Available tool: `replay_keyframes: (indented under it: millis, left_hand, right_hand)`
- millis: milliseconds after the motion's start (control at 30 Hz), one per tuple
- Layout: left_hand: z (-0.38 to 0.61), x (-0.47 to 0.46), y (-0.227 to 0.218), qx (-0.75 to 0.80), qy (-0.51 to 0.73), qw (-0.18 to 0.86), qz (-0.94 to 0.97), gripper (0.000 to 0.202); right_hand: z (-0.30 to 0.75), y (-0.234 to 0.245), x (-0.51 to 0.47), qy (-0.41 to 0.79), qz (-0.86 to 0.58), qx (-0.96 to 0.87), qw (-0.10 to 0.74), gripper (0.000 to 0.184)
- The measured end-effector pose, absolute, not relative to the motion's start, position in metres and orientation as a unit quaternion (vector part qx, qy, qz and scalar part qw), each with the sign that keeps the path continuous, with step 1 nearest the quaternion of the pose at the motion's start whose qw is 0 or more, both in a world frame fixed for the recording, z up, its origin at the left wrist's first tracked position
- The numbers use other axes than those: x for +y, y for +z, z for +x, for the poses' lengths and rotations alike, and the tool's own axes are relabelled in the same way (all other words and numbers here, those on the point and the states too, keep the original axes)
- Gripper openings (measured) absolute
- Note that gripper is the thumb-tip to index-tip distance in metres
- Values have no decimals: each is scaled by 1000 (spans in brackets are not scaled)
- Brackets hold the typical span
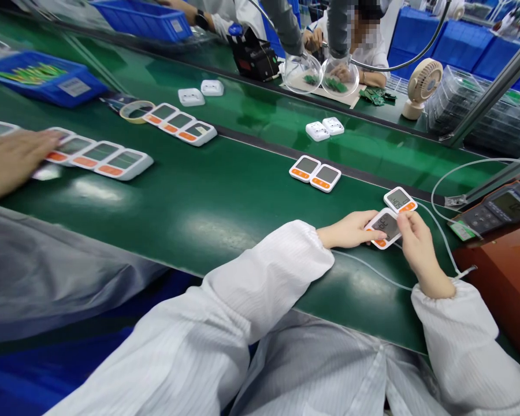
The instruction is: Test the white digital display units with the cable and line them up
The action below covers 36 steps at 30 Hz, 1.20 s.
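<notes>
My left hand (352, 229) holds a white display unit (385, 226) by its left side, thumb across the orange button strip. Dark digits show on the unit's grey screen, which faces up. My right hand (416, 244) is closed with thumb and fingers at the unit's upper right edge; its fingertips partly hide that corner. Just beyond lies a second white display unit (400, 200) with digits lit, close to my right fingertips. A thin clear tube (372, 268) runs beneath my hands and joins another tube near my right wrist.
At right a handheld meter (509, 207) rests on an orange-brown box (498, 271). Two display units (315, 173) and white housings (325, 129) lie farther up the green bench (225, 214). Another person's hand (17, 159) touches a row of units at left. Across the bench, people work near a fan (423, 84).
</notes>
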<state>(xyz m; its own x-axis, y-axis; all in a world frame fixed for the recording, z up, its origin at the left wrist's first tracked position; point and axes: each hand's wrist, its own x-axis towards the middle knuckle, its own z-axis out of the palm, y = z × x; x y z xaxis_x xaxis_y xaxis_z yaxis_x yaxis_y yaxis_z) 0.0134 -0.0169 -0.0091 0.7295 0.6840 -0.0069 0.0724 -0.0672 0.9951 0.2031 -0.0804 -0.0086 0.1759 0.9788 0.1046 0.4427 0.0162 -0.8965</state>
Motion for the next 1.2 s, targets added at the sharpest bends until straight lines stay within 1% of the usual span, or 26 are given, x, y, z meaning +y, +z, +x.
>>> replay_keyframes:
  millis: [67,133,267,400,533,567,633,700,767,967,1133,1200]
  left_hand:
    - [14,-14,-10,269,258,695,615,44]
    - [13,-11,-11,265,281,734,559,49]
    - [12,-6,-13,257,284,753,535,52]
    - [10,-6,-13,265,277,750,539,51]
    - [9,-3,-12,298,278,735,542,44]
    - [8,-1,-12,312,289,725,541,41]
    - [5,4,-11,346,315,701,538,33]
    - [2,10,-11,389,330,671,538,22]
    - [-1,16,-11,423,340,636,548,20]
    - [-8,27,-19,509,372,501,593,41]
    - [-10,32,-31,552,364,436,611,66]
    - [-11,32,-32,552,363,399,636,71]
  right_hand:
    - [201,-12,-78,362,-615,-512,478,56]
    - [201,-14,-76,384,-606,-500,485,54]
    - [200,-14,-75,339,-620,-572,415,42]
    - [199,-14,-77,273,-650,-616,351,37]
    - [197,-15,-80,185,-686,-662,237,28]
    - [196,-15,-81,181,-682,-675,216,26]
    - [194,-16,-82,197,-657,-699,201,23]
    - [193,-17,-83,216,-630,-716,208,23]
    - [192,-19,-83,217,-616,-725,219,24]
    - [195,-24,-81,189,-593,-732,277,29]
    - [194,-25,-81,198,-585,-719,318,28]
    - [194,-25,-80,196,-582,-712,341,27]
